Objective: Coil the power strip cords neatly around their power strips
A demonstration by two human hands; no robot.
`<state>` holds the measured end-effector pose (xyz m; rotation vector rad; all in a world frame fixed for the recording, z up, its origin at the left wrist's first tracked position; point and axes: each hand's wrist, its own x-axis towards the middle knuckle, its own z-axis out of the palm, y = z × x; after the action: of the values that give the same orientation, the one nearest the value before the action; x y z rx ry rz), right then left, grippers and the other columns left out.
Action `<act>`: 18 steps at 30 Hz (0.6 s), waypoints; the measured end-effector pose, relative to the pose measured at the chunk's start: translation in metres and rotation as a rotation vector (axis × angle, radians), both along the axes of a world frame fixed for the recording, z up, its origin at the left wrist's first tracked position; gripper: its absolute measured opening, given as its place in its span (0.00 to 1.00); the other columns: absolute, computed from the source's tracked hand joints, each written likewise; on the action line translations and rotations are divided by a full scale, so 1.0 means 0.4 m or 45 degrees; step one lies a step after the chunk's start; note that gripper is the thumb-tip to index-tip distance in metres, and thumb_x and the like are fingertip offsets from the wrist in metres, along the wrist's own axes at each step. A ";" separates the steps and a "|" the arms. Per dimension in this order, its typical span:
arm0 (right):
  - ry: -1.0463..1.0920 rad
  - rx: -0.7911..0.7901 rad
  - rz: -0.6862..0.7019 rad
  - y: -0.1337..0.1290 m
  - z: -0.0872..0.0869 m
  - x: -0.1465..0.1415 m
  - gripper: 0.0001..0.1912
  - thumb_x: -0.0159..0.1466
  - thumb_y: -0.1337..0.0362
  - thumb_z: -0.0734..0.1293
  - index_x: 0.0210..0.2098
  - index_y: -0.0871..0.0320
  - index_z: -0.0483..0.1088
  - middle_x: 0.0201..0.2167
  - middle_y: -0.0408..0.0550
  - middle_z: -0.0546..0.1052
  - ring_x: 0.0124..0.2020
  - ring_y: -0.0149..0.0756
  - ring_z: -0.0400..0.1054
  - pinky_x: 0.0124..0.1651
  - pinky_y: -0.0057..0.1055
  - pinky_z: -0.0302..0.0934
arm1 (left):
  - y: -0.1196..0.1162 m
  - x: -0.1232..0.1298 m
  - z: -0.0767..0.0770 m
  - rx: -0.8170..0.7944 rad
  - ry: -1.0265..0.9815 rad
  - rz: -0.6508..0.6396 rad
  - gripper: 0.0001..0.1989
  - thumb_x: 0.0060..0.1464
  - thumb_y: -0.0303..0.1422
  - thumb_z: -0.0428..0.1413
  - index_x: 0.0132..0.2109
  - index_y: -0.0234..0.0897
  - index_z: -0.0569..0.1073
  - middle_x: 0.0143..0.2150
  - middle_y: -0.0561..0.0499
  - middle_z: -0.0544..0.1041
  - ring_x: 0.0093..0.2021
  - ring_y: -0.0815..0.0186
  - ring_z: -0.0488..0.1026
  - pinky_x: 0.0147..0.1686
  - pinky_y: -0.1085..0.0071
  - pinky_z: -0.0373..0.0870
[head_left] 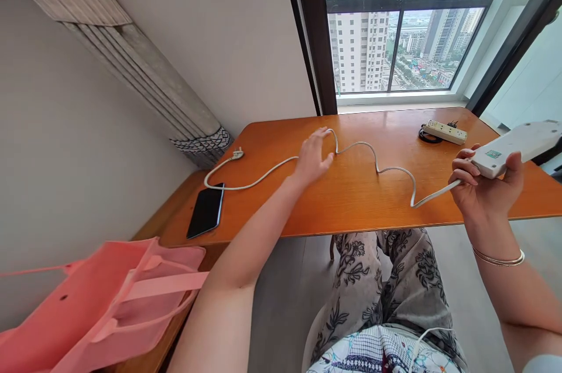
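Observation:
My right hand (487, 185) grips a white power strip (520, 147) by its cord end, raised above the table's right side. A small green-printed label shows on the face turned toward me. From that end the white cord (397, 168) runs in loose bends across the tabletop to my left hand (314, 156). That hand lies over the cord, fingers stretched out and thumb apart; part of the cord is hidden beneath it. Left of the hand the cord curves round to its plug (237, 153), passing by the top of a black phone (206, 211).
A second, cream power strip (445, 132) with a black cord lies at the back right of the wooden table (281, 209). A pink bag (109, 303) stands at the lower left. Behind the table are a window (399, 4) and a gathered curtain (144, 68).

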<state>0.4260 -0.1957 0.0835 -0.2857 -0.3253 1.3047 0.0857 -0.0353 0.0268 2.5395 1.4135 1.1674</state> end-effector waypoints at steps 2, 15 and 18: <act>0.044 0.012 0.122 0.000 0.000 -0.002 0.17 0.60 0.52 0.68 0.44 0.53 0.64 0.32 0.43 0.67 0.21 0.25 0.55 0.14 0.21 0.54 | 0.003 0.069 -0.014 -0.088 0.279 -0.072 0.33 0.55 0.30 0.54 0.67 0.34 0.59 0.71 0.39 0.60 0.73 0.53 0.52 0.71 0.52 0.50; 0.001 -0.441 -0.538 0.054 -0.052 0.232 0.16 0.69 0.50 0.52 0.35 0.57 0.58 0.28 0.40 0.59 0.19 0.21 0.52 0.15 0.16 0.51 | 0.116 -0.101 -0.041 -0.237 0.426 0.547 0.24 0.60 0.26 0.43 0.59 0.38 0.74 0.72 0.41 0.59 0.69 0.48 0.57 0.62 0.50 0.60; -0.073 -0.605 -0.698 0.081 -0.071 0.281 0.16 0.68 0.53 0.47 0.31 0.55 0.54 0.27 0.40 0.56 0.21 0.24 0.55 0.17 0.17 0.55 | 0.111 -0.159 -0.017 -0.252 0.369 0.633 0.23 0.63 0.28 0.41 0.56 0.35 0.76 0.62 0.38 0.72 0.63 0.48 0.64 0.59 0.52 0.60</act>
<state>0.5384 -0.1634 0.0550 -0.7587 0.0281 0.8152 0.0219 0.0092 0.0199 2.3580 2.1947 0.6495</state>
